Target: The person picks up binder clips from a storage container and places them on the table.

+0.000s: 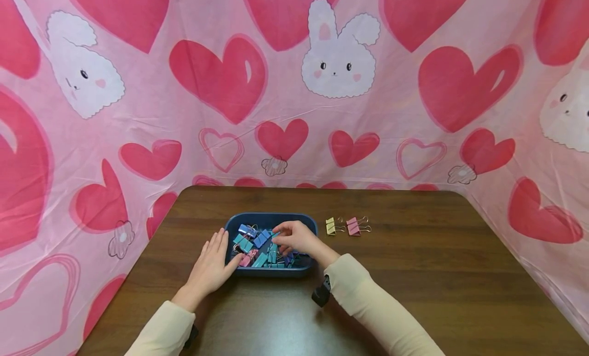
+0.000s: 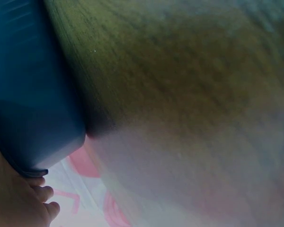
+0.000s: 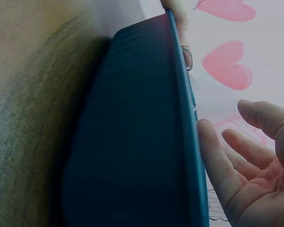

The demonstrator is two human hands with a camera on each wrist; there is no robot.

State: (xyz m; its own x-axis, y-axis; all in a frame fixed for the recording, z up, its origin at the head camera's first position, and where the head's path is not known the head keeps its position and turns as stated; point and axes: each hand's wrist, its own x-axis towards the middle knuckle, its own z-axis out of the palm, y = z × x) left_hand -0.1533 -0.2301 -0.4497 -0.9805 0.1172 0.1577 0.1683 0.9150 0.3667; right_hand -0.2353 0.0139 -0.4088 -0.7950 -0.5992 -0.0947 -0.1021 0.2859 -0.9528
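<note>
A dark blue tray [image 1: 276,272] holds several binder clips [image 1: 259,260] in teal, blue, purple and pink. My left hand [image 1: 209,264] rests against its left end, fingers straight along the rim and thumb reaching over the front corner. In the left wrist view, fingertips [image 2: 46,194] show past the tray's edge. Over the right half of the tray is my right hand [image 1: 296,238], thumb and index finger spread apart above a teal clip [image 1: 275,234]. Nothing shows between the fingers of the right hand [image 3: 253,146] in the right wrist view.
Right of the tray, a yellow binder clip [image 1: 331,226] and a pink binder clip [image 1: 353,226] lie side by side on the brown wooden table [image 1: 414,243]. A pink curtain [image 1: 285,105] with hearts and rabbits hangs behind the table and along its sides.
</note>
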